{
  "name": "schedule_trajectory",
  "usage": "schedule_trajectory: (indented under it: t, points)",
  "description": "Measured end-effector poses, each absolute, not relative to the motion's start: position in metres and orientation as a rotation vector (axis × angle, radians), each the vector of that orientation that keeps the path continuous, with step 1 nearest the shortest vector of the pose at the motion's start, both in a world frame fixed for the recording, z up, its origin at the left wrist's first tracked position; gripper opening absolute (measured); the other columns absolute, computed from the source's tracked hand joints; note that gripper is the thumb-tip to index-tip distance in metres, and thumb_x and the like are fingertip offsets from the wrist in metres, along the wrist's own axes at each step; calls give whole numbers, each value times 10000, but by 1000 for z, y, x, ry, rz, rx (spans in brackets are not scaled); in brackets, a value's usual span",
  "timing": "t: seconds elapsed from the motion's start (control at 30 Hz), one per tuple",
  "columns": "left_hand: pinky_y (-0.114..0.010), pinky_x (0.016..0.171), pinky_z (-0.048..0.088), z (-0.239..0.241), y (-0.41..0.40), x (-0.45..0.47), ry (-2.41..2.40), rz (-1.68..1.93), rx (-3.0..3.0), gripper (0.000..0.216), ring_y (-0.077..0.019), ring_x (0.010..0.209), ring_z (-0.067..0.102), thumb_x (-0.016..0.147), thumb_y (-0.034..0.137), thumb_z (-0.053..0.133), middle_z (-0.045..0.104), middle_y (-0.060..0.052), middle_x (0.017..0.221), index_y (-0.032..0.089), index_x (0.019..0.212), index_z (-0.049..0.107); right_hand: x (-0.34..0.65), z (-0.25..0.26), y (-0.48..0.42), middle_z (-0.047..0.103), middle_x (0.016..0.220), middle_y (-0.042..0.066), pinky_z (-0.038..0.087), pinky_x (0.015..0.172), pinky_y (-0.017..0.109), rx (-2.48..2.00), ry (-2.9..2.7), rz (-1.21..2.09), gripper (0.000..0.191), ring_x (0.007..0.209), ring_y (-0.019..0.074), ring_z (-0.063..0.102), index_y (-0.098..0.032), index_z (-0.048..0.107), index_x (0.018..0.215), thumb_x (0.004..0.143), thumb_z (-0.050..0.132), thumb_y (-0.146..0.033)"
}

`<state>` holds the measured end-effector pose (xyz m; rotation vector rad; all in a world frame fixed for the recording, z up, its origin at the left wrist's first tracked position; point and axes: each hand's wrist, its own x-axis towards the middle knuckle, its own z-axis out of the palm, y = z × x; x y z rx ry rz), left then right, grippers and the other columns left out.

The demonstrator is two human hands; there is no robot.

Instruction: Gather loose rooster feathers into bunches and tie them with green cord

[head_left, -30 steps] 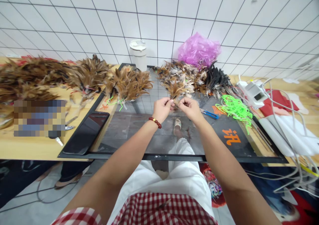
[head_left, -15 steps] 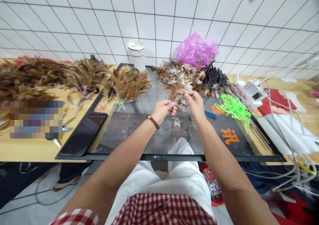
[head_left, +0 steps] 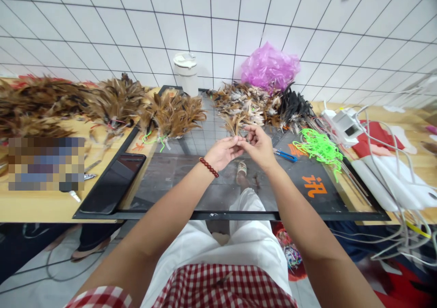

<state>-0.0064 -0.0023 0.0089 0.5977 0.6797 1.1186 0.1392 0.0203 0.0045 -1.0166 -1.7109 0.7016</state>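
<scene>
My left hand (head_left: 223, 153) pinches the base of a small brown feather bunch (head_left: 235, 122), whose tips fan upward. Close against it, my right hand (head_left: 258, 145) has its thumb and fingertips at the same base, closed on the bunch. The quill ends are hidden behind my fingers. Just beyond lies a pile of mixed brown, white and grey feathers (head_left: 244, 101), with black feathers (head_left: 296, 108) at its right. Blue-handled snips (head_left: 286, 155) lie right of my right hand. To the left sits a brown feather bundle (head_left: 175, 112) with green string at its base.
A black phone (head_left: 114, 183) lies on the black-framed glass panel (head_left: 205, 215). Bright green cord (head_left: 319, 148) is heaped at the right, near white cables and a white device (head_left: 348, 127). A white cup (head_left: 187, 76) and pink plastic bag (head_left: 269, 67) stand by the tiled wall.
My right hand has moved left and come together with my left hand at the feather bunch's base. More of the blue snips now shows.
</scene>
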Motion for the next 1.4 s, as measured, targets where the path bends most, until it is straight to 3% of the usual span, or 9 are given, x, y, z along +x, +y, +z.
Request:
schedule_trajectory:
  t: [0.23,0.4,0.5,0.67,0.77,0.9,1.1,1.27,1.4]
  points:
    - [-227,708,473,9,-2,-6,784,1239,577,91,-77,673,596,759,196,693,660,-30,772,120,756,643,140,4,23,489,772,-31,344,534,230,-984,-1692,887,483,561,81,358,-204,559,1068,656,755,-363]
    - [-226,707,482,7,-2,-3,769,1170,588,111,-90,688,615,749,208,708,657,-36,734,114,788,665,138,5,23,468,747,-38,337,525,222,-980,-1628,894,485,576,80,380,-207,569,1061,640,767,-345]
    - [-225,670,487,8,-3,-2,804,1200,656,139,-91,664,610,726,225,732,659,-42,729,109,746,660,140,10,23,483,731,-43,349,519,217,-985,-1561,1066,532,571,75,400,-197,586,1028,580,801,-387]
    - [-181,501,435,13,-6,-5,851,1038,817,178,-80,544,574,723,245,735,631,-49,631,88,691,658,154,19,20,568,644,-13,387,546,224,-864,-1521,1696,391,578,90,502,-156,602,748,652,740,-509]
    - [-171,477,436,15,-7,-7,812,848,798,161,-82,519,579,720,231,737,625,-49,598,88,696,667,158,21,19,536,550,-36,383,520,220,-832,-1409,1802,415,513,79,479,-162,543,609,581,797,-489]
    - [-193,557,498,15,-9,-8,743,783,794,138,-100,577,621,728,221,731,666,-71,656,92,764,695,156,19,20,558,535,-27,415,525,236,-896,-1350,1788,383,504,91,499,-153,614,630,553,813,-471]
    - [-338,783,540,18,-10,-12,578,696,805,253,-201,823,689,769,326,695,718,-164,900,100,884,705,155,17,21,572,538,-25,418,503,238,-935,-1309,1688,331,499,98,500,-158,652,679,555,813,-419]
    - [-270,644,527,17,-10,-10,686,760,828,192,-141,640,651,713,264,745,696,-102,714,100,798,695,151,17,20,570,558,-20,418,525,250,-920,-1397,1653,325,510,101,495,-163,635,656,569,792,-433]
    - [-210,558,478,19,-4,-10,772,1121,773,171,-84,553,582,738,268,717,613,-17,619,115,730,642,152,13,28,539,574,-36,363,538,244,-1037,-1469,1234,254,507,88,428,-175,661,748,687,691,-420]
